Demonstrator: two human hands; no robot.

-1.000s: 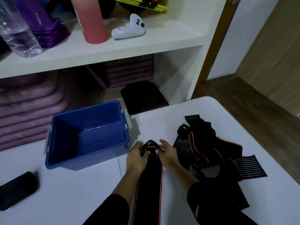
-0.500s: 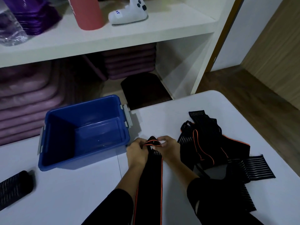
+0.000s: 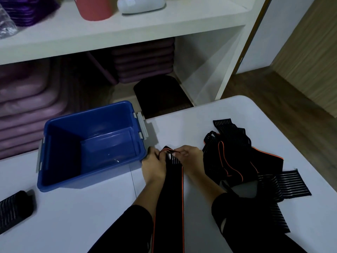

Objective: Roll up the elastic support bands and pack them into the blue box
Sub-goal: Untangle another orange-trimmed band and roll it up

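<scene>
1. We pinch the folded far end of the band (image 3: 171, 189) with our left hand (image 3: 154, 167) and right hand (image 3: 191, 159).
2. The blue box (image 3: 87, 114) sits at ten o'clock from them, the loose bands (image 3: 237, 161) at three.

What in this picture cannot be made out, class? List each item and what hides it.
- Head view: the band pinched by the left hand and right hand runs off the bottom edge; length unknown.
- Head view: the pile of bands overlaps itself; count unclear.
- Head view: the dark roll is cut by the left edge.
</scene>
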